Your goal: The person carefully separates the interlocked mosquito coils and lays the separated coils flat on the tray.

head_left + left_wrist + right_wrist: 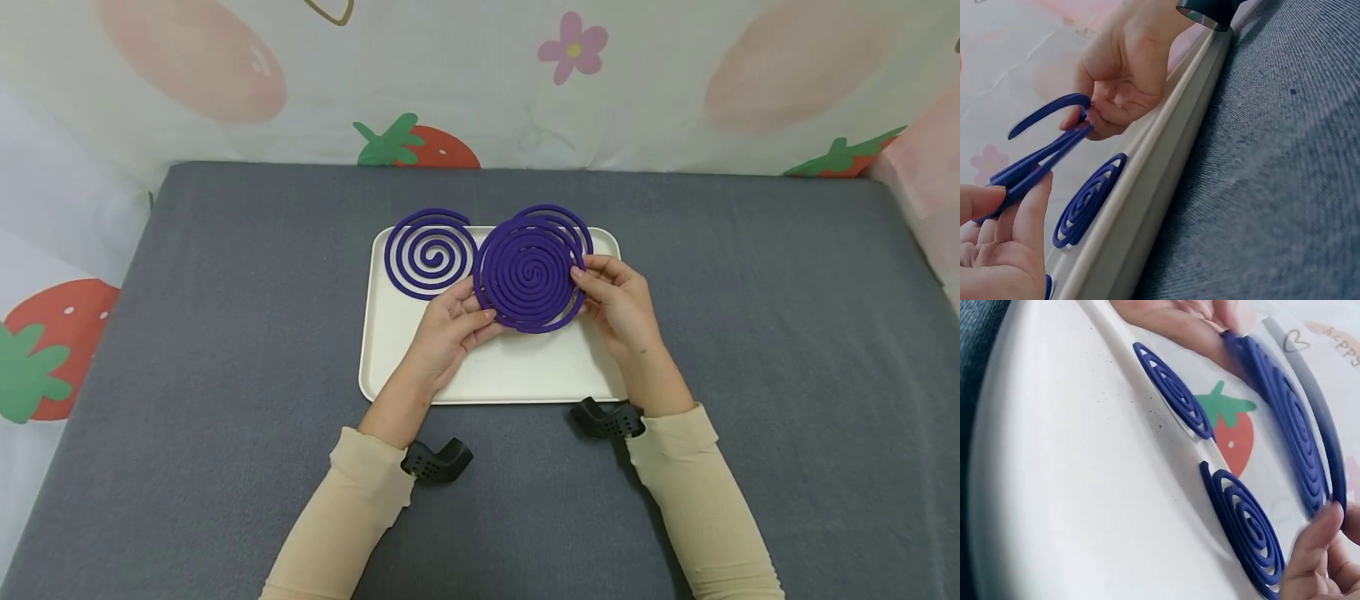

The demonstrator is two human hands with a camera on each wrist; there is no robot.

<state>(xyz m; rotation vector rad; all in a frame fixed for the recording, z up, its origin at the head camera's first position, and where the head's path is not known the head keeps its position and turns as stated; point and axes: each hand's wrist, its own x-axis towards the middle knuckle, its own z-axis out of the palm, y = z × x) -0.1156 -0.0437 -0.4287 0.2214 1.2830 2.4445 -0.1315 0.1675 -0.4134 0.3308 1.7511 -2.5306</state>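
Note:
A dark purple-blue mosquito coil [531, 271], its strands closely nested, is held above the white tray [487, 371]. My left hand [457, 329] pinches its lower left edge between thumb and fingers. At its right edge, my right hand [618, 304] pinches the outer strand. In the left wrist view, one curved end of the held coil [1047, 112] stands apart from the rest. A single, wider-spaced coil [433, 260] lies at the tray's back left. Another coil [551, 207] lies at the back right, partly hidden behind the held one; the right wrist view shows this coil [1244, 528] more fully.
The tray stands on a grey cloth-covered table [225, 350]. A pale curtain [480, 67] with strawberry and flower prints hangs along the back edge. Black wrist mounts [438, 461] sit at both cuffs, close to the tray's front. Small dark specks dot the tray in the right wrist view.

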